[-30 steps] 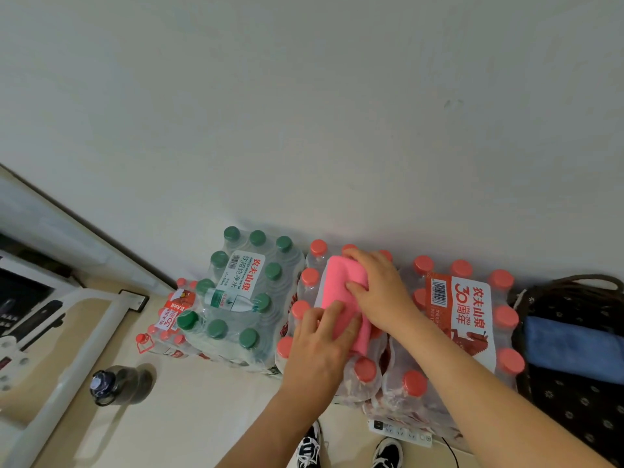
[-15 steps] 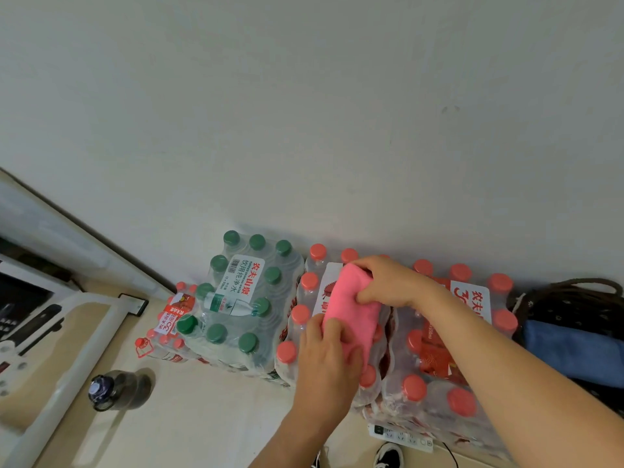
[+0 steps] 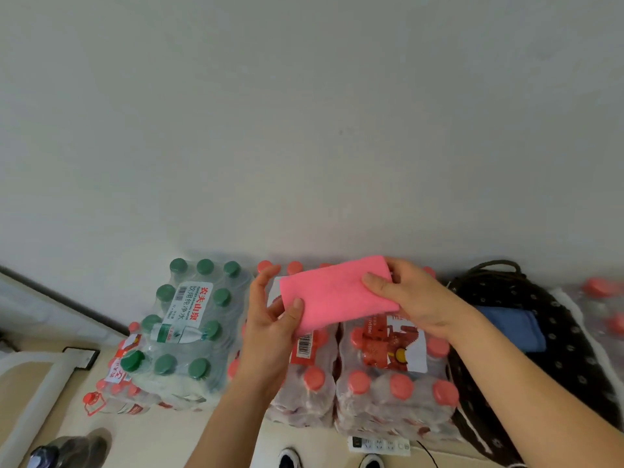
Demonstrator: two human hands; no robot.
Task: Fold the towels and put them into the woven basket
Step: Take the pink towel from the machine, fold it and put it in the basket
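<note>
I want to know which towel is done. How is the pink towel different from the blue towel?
The pink towel is bright pink, and the blue towel is blue. The pink towel is held up in the air, pinched by the left hand and the right hand. The blue towel lies inside the basket, and no hand touches it. Both look folded.

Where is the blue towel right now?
The blue towel lies at the right of the head view, inside the dark dotted basket, beside the packs of red-capped bottles.
</note>
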